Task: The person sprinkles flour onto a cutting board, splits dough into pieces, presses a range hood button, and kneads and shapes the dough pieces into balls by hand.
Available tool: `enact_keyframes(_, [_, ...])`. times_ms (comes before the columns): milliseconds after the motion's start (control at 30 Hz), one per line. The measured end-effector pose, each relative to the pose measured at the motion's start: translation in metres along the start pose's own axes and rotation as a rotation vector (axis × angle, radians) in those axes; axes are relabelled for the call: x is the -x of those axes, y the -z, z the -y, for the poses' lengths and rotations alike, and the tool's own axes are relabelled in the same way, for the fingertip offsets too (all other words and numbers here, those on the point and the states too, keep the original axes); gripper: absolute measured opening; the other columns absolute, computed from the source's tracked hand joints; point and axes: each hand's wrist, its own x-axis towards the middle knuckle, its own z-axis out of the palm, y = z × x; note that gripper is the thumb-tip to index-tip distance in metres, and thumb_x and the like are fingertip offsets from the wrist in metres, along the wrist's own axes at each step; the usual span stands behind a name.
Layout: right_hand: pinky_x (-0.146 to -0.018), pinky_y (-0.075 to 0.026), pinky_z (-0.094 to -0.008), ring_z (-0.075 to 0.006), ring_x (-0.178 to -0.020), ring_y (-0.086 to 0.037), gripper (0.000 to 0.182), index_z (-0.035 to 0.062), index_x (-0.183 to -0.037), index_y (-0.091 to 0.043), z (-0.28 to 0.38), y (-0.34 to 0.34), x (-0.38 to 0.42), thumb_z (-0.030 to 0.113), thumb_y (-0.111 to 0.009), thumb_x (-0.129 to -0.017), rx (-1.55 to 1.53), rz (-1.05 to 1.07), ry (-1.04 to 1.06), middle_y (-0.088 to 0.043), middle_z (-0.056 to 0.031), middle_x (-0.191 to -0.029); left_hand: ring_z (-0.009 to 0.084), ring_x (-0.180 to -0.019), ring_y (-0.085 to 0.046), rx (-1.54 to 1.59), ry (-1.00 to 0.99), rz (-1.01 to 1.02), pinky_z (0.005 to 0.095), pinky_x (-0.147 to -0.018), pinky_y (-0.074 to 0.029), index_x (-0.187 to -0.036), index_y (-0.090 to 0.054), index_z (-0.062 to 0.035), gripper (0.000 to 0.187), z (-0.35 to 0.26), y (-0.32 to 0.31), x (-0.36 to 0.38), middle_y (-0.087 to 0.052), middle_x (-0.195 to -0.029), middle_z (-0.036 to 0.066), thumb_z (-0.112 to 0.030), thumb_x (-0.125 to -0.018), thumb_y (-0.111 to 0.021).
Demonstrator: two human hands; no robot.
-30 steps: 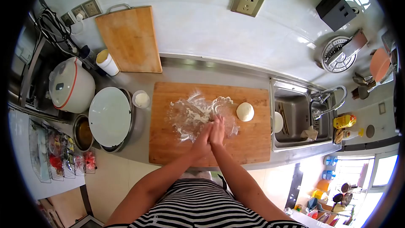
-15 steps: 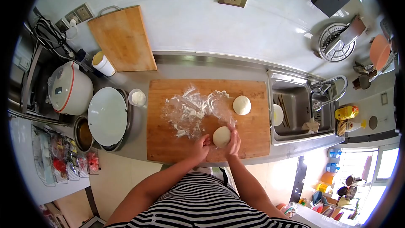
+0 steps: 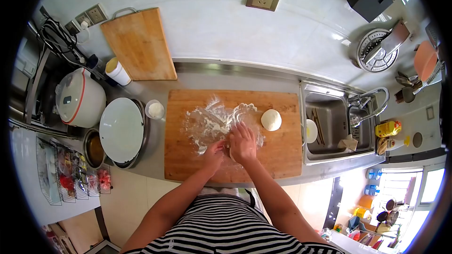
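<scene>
On the floured wooden board (image 3: 282,160), my right hand (image 3: 243,145) curves over a ball of dough, its fingers stretched toward the flour patch. The palm covers nearly all of that dough. From the left side, my left hand (image 3: 214,155) meets it with bent fingers, the fingertips right at the dough's edge. A second, smooth round dough ball (image 3: 271,120) rests at the board's right, apart from both hands. Loose white flour (image 3: 207,122) is spread across the board's middle, just beyond my fingers.
Left of the board stand a small cup of white powder (image 3: 155,110), a large white enamel lid or tray (image 3: 121,130), a metal pot (image 3: 94,148) and a rice cooker (image 3: 81,99). A sink (image 3: 329,148) lies to the right. Another cutting board (image 3: 141,42) leans on the wall.
My right hand has moved from the dough's right side to over it, hiding it. Both hands and the dough have shifted left and away from me, onto the flour. The other dough ball stays put.
</scene>
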Motion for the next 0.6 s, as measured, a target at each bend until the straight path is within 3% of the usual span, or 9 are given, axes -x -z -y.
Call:
enact_keyframes(67, [-0.113,-0.014,-0.0444,-0.0274,-0.136,-0.029,0.048,0.0055,-0.131,-0.045,0.002,-0.015,-0.004,0.032,-0.042,-0.092,0.131,0.159,0.005,-0.040,-0.0148,-0.140,0.0197,-0.104,-0.057,0.032,0.022,-0.032,0.0295,-0.094,-0.043,-0.123,-0.053,0.0011,0.045,0.004,0.010,0.002,-0.058,-0.117,0.013,0.009,-0.080,-0.042])
enact_keyframes(267, [-0.114,-0.006,-0.0500,-0.0293,-0.138,-0.024,0.058,0.0082,-0.137,-0.040,0.009,-0.018,-0.006,0.043,-0.041,-0.091,0.219,0.183,-0.069,-0.035,-0.0134,-0.144,0.0185,-0.101,-0.057,0.117,0.168,-0.125,0.0292,-0.093,-0.044,-0.124,-0.051,0.0015,0.043,-0.007,0.023,0.002,-0.058,-0.116,0.012,0.007,-0.082,-0.042])
enact_keyframes(600, [-0.113,-0.006,-0.0499,-0.0307,-0.137,-0.024,0.054,0.0098,-0.136,-0.041,-0.008,-0.039,-0.013,0.041,-0.041,-0.092,0.196,0.045,-0.114,-0.035,-0.0140,-0.144,0.0179,-0.100,-0.058,0.008,0.117,-0.086,0.0277,-0.089,-0.045,-0.124,-0.052,0.0020,0.042,0.004,0.027,0.007,-0.059,-0.111,0.012,0.008,-0.083,-0.042])
